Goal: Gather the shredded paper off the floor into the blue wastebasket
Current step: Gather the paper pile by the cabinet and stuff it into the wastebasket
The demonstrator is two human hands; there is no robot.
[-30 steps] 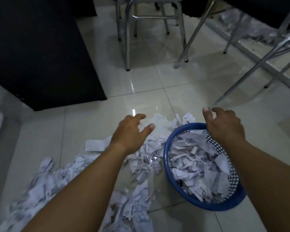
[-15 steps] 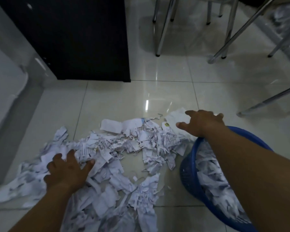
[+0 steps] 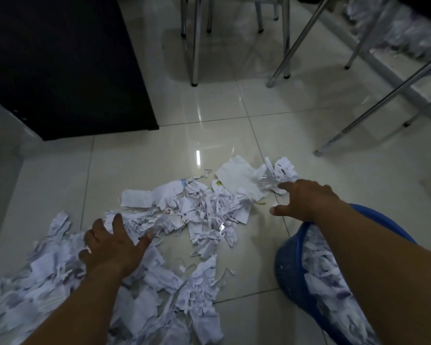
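White shredded paper point(image 3: 199, 212) lies spread over the pale floor tiles, from the lower left up to the middle. The blue wastebasket point(image 3: 288, 265) stands at the lower right, partly filled with shreds and partly hidden by my right forearm. My left hand point(image 3: 110, 245) rests flat, fingers spread, on the left part of the pile. My right hand point(image 3: 301, 200) reaches over the basket rim with fingers apart, its fingertips at the far right scraps point(image 3: 279, 173). Neither hand holds anything.
A black cabinet point(image 3: 67, 66) stands at the upper left. Metal chair legs point(image 3: 194, 41) and slanted table legs point(image 3: 373, 105) rise behind the pile. More shredded paper point(image 3: 396, 31) lies at the far upper right under the table.
My left hand came down from above the pile onto the left shreds and then slid a little forward. My right hand left the basket rim and reached toward the far scraps.
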